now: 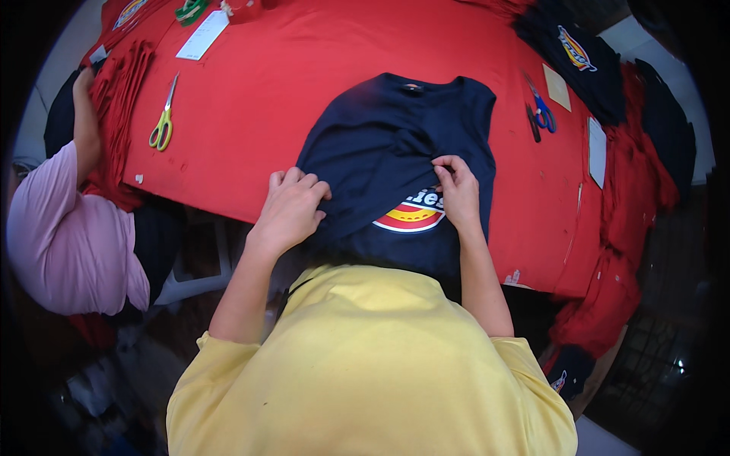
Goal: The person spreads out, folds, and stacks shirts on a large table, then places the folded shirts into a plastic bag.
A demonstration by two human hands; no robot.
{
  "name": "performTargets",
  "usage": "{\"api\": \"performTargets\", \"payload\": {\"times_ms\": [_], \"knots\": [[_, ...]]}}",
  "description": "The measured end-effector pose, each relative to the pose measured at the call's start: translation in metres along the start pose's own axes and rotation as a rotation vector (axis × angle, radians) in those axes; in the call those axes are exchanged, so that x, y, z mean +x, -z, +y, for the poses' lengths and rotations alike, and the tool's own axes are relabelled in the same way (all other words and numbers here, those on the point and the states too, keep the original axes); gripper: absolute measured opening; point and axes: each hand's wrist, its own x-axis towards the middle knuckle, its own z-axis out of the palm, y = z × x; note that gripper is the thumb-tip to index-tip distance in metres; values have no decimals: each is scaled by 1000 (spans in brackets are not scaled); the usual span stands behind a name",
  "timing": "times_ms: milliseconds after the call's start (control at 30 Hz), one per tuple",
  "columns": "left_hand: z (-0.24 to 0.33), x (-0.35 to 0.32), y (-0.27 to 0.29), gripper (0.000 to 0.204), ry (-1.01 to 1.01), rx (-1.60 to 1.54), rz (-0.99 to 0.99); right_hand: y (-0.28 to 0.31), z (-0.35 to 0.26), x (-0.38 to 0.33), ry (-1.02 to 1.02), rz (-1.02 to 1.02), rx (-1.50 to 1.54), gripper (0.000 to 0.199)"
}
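A dark navy T-shirt [365, 144] lies in front of me on a red-covered table, its collar pointing away. A printed logo in red, yellow and white shows near its lower part, half covered by a fold of the cloth. My right hand [460, 194] pinches the fabric just above the logo, thumb and forefinger together. On the shirt's left edge rests my left hand [289, 209], its fingers curled down onto the cloth; whatever lies under the fingertips is hidden.
Yellow-handled scissors [162, 125] lie to the left, blue-handled scissors [542, 112] to the right. Red garments [627, 205] hang over the right edge. Another navy shirt [582, 64] sits at the far right. A person in a pink top [72, 235] is at the left.
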Motion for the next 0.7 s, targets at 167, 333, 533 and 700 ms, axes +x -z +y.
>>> {"api": "performTargets", "payload": {"times_ms": [167, 333, 533, 700], "knots": [[-8, -3, 11, 14, -12, -339, -150, 15, -12, 6, -84, -186, 80, 18], [-12, -1, 18, 13, 121, -1377, -159, 63, -2, 80, -142, 13, 100, 20], [16, 23, 22, 15, 186, -1283, 2, 129, 114, 153, -213, 446, -944, 41], [18, 13, 26, 13, 221, -1261, -14, 130, 121, 154, 13, 404, -763, 30]]}}
